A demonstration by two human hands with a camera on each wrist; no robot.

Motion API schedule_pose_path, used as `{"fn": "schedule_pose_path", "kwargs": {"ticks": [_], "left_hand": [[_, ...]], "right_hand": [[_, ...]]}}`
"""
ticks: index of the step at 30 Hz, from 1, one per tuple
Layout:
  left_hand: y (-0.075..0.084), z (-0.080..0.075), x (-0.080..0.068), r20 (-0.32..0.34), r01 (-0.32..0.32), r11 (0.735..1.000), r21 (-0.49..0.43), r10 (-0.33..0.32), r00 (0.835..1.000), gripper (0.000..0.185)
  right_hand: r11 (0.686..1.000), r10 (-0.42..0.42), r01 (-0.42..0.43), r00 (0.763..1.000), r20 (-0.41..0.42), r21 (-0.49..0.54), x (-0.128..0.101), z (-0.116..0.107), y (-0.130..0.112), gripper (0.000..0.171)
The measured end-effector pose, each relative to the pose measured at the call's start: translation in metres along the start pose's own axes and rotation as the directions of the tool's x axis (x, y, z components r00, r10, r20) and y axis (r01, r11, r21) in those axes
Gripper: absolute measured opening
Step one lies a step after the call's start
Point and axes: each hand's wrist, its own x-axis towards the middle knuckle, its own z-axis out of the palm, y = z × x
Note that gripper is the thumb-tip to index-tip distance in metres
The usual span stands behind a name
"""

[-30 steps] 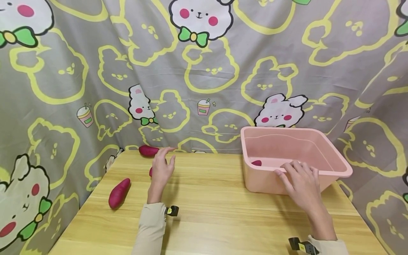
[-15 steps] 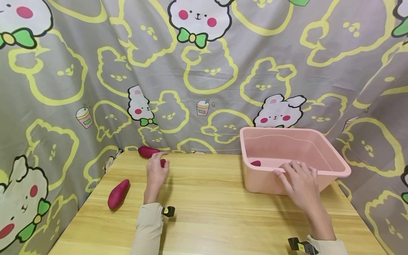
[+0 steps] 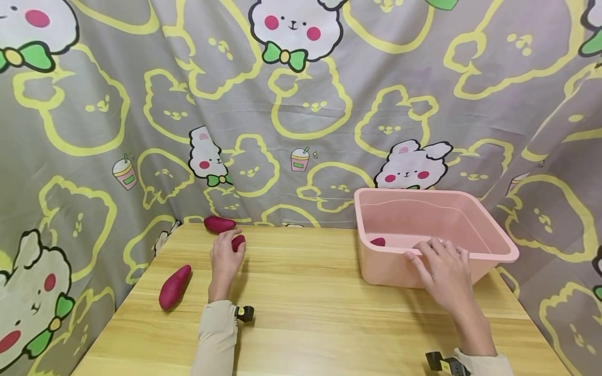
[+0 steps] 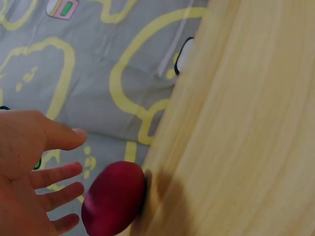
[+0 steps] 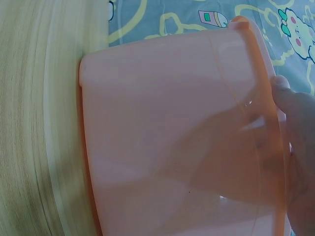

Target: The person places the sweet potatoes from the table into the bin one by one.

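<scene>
- The right hand [image 3: 444, 274] lies nearest, toward the worktop's [image 3: 320, 313] right edge, its fingers hooked over the near rim of the pink tub [image 3: 489, 250]; the right wrist view shows the fingertips [image 5: 281, 83] curling over that rim, so the hand grips the tub wall.
- The pink tub stands on the right part of the worktop, reaching back toward the far right corner, and a small purple sweet potato piece [image 3: 378, 242] lies inside it by its left wall.
- A long purple sweet potato [image 3: 175, 286] lies near the worktop's left edge, apart from both hands.
- The left hand [image 3: 224, 257] rests in the far left part of the worktop, fingers loosely spread and relaxed, closed on nothing.
- Just beyond its fingertips sits a round purple sweet potato [image 3: 238, 242]; the left wrist view shows the same one [image 4: 114, 198] close beside the fingers [image 4: 55, 174], though actual contact cannot be told.
- Farthest back, another purple sweet potato [image 3: 219, 224] lies at the worktop's far edge against the cartoon-print curtain [image 3: 301, 104].
</scene>
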Motion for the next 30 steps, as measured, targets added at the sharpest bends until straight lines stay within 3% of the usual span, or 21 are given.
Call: {"fn": "schedule_pose_path", "kwargs": {"ticks": [12,20,30], "left_hand": [[-0.01,0.002,-0.004,0.009,0.068,0.996,0.063,-0.069,0.998,0.045],[-0.017,0.003,-0.006,0.057,0.088,0.993,0.074,-0.092,0.994,0.049],[-0.023,0.007,-0.005,0.069,0.079,0.997,0.019,-0.08,0.994,0.051]], "right_hand": [[1.0,-0.005,0.005,1.0,-0.007,0.003,0.0,0.0,-0.001,0.017],[1.0,-0.005,0.005,1.0,-0.007,-0.008,-0.001,0.0,0.0,0.018],[1.0,-0.003,0.003,1.0,-0.01,-0.007,-0.001,0.001,0.0,0.018]]}}
